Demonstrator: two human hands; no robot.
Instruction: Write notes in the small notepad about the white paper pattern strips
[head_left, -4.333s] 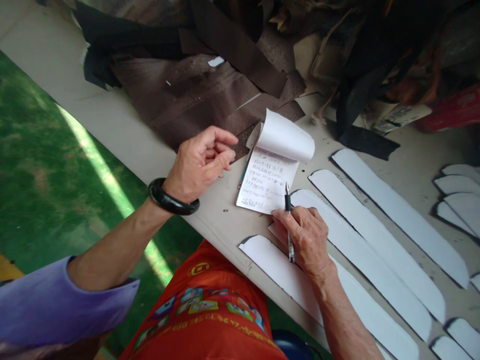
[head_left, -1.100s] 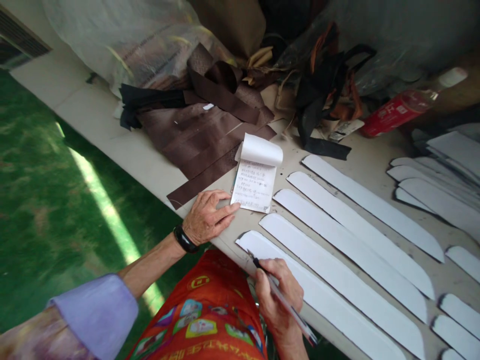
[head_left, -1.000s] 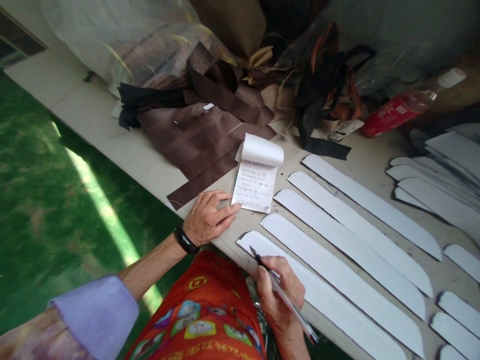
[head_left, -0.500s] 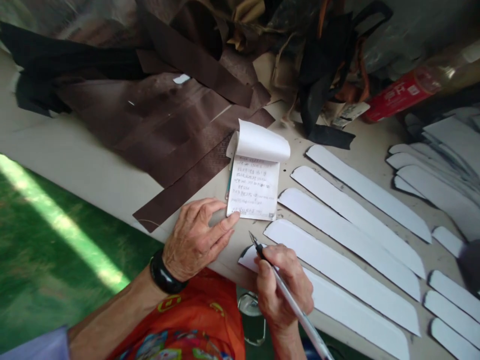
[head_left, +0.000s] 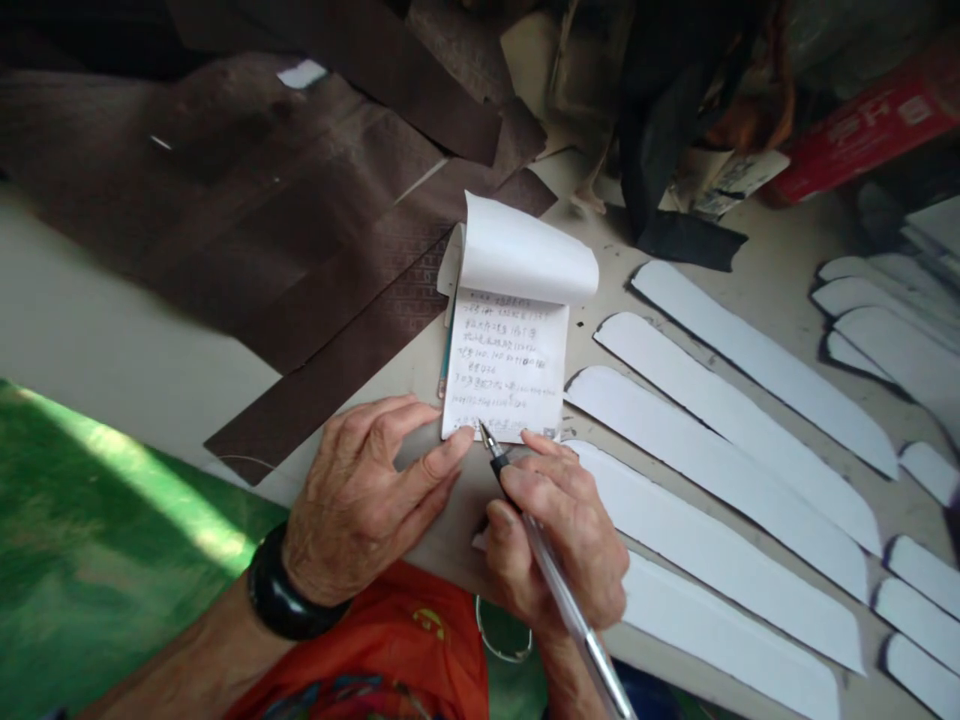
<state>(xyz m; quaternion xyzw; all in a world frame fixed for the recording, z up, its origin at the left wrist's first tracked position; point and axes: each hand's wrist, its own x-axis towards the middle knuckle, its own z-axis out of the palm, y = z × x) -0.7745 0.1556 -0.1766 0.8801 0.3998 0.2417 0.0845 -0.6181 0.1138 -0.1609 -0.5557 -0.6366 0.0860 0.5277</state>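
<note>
Right hand (head_left: 559, 530) curled, pinching pen (head_left: 551, 575), tip on notepad (head_left: 506, 365) bottom edge at table's (head_left: 97, 340) near edge. Left hand (head_left: 360, 495) flat, fingers spread, index fingertip pinning pad's corner.

The right hand (head_left: 559, 530) carried the pen (head_left: 551, 580) up from the nearest white strip (head_left: 720, 630) to the bottom edge of the notepad (head_left: 506, 370), where its tip came to rest beside the left hand (head_left: 360, 500). The head camera closed in, cropping the brown fabric (head_left: 262, 230).
</note>
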